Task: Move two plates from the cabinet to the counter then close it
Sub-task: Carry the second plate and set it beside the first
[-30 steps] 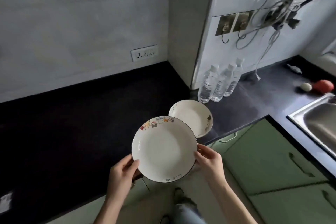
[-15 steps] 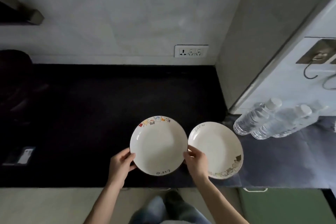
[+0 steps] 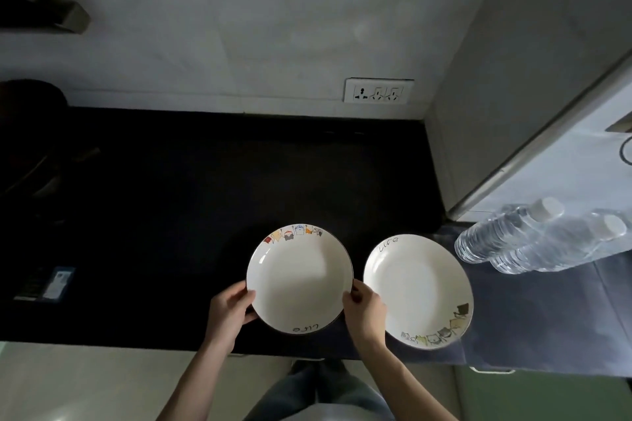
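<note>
On the dark counter (image 3: 171, 215), close to its front edge, two white plates are side by side. The left plate (image 3: 299, 278) is held by both hands. The left hand (image 3: 229, 309) grips its left rim and the right hand (image 3: 364, 309) grips its right rim, with fingers curled round the edge. I cannot tell if this plate is all the way down or a tiny bit up in the air. The right plate (image 3: 419, 290) lies flat by itself, just beside the right hand, with water bottles (image 3: 513, 243) near its far side. I think the plates are nearly done. I cannot see the cabinet, and I guess it has yet to be shut. The gap between the plates is tight, so when the right hand pulls out it could bump the right plate and push it toward the edge. If the hands let go too soon, the left plate could drop, bang and chip.
</note>
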